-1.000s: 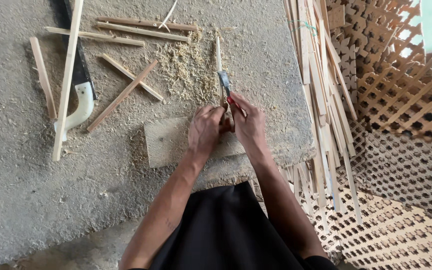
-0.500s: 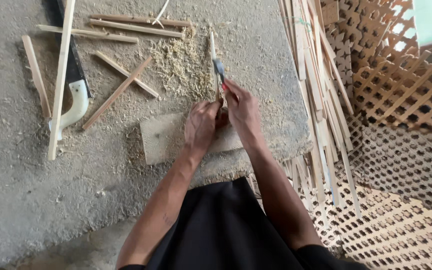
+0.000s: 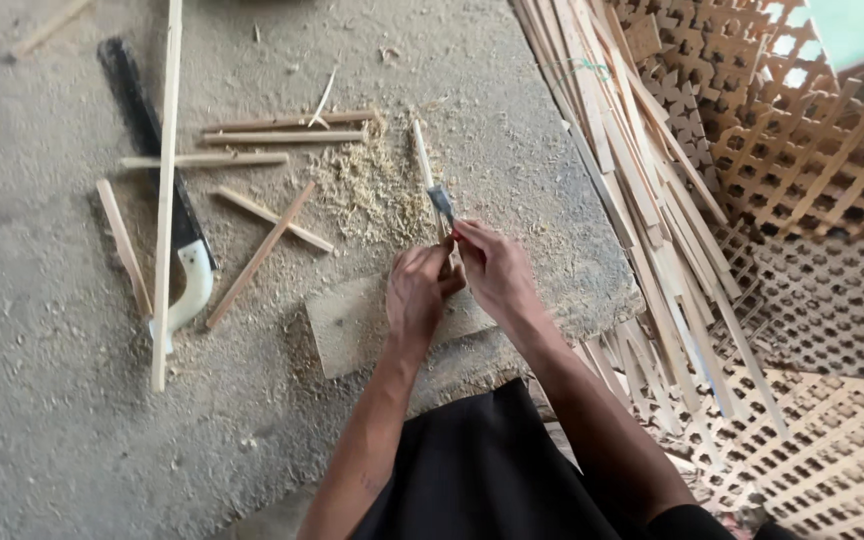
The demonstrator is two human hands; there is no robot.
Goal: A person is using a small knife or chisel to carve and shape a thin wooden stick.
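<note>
The thin wooden strip [image 3: 421, 150] lies with its long axis running away from the person, its far end tilted slightly left over the pile of shavings [image 3: 372, 185]. The left hand [image 3: 417, 290] is closed around the strip's near end, above the flat board [image 3: 352, 325]. The right hand [image 3: 497, 270] is clamped on a knife [image 3: 442, 203] — blade pointing away, laid against the strip. A handsaw [image 3: 167, 230] lies well to the left.

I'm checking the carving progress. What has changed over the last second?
Little. Both hands keep their grips: left hand on the thin wooden strip, right hand on the knife. The view drifted slightly. Saw, sticks and shavings lie unmoved.
</note>
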